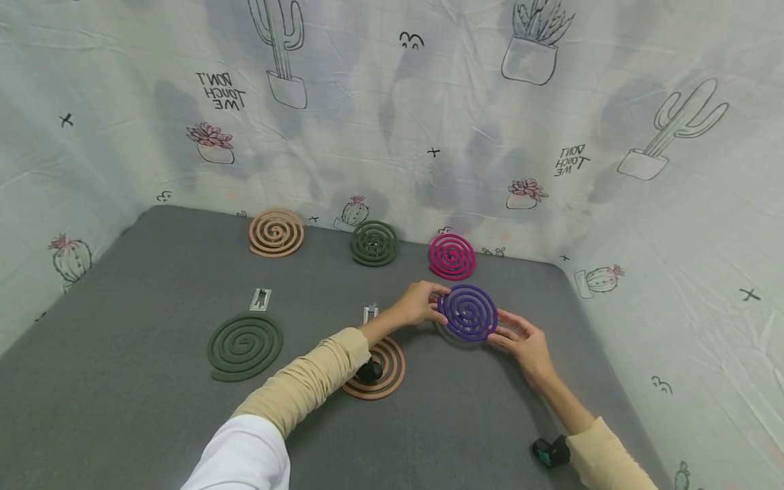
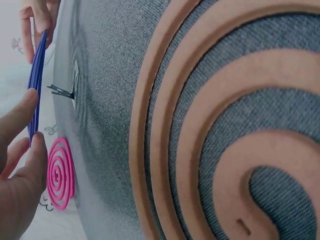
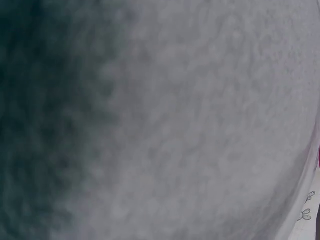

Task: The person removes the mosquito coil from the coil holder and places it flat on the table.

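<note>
Purple coil (image 1: 469, 312) is held above the grey surface (image 1: 465, 415), near six o'clock of the pink coil (image 1: 452, 256). Left hand (image 1: 418, 304), part-curled, pinches its rim at nine o'clock; right hand (image 1: 527, 346), likewise, at four. Uneven pull could snap it.

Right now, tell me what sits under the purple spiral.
Under the purple spiral, a small metal stand rests on the gray tabletop. In the head view, only bits show through the gaps; the rest is covered.
</note>
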`<state>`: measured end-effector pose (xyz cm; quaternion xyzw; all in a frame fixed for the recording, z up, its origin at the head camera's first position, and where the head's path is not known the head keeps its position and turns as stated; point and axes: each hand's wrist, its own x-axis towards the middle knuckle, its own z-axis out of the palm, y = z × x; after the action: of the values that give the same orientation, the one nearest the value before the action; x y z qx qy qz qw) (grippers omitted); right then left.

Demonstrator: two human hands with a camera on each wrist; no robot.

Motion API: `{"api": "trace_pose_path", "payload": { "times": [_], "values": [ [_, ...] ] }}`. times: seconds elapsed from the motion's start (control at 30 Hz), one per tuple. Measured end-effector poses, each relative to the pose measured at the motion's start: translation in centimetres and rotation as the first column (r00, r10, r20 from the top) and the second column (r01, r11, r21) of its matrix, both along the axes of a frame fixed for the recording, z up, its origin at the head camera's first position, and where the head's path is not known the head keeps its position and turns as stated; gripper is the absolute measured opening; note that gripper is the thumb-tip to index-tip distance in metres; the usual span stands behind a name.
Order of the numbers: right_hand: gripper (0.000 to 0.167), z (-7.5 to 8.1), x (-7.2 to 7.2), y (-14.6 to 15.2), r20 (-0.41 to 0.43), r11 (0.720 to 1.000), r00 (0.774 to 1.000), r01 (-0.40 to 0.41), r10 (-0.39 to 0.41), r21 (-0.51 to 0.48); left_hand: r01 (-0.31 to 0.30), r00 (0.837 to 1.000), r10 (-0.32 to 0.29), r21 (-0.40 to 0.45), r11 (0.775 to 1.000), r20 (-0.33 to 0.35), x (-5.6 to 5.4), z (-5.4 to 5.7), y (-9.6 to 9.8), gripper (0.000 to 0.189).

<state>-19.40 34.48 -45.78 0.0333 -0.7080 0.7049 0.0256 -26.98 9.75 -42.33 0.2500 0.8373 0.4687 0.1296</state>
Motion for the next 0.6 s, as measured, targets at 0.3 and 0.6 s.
{"api": "trace_pose_path", "payload": {
  "times": [0.3, 0.6],
  "values": [
    [0.065, 0.1, 0.3, -1.0, 0.013, 0.998, 0.998, 0.056, -0.055, -0.039, -0.039, 0.999, 0.038, 0.054, 0.998, 0.021, 0.3, -0.1, 0.0, 0.062],
    [0.065, 0.3, 0.3, -0.6, 0.051, 0.999, 0.998, 0.041, -0.041, -0.008, -0.005, 1.0, 0.007, 0.071, 0.997, -0.027, 0.3, -0.1, -0.4, 0.045]
  ]
}}
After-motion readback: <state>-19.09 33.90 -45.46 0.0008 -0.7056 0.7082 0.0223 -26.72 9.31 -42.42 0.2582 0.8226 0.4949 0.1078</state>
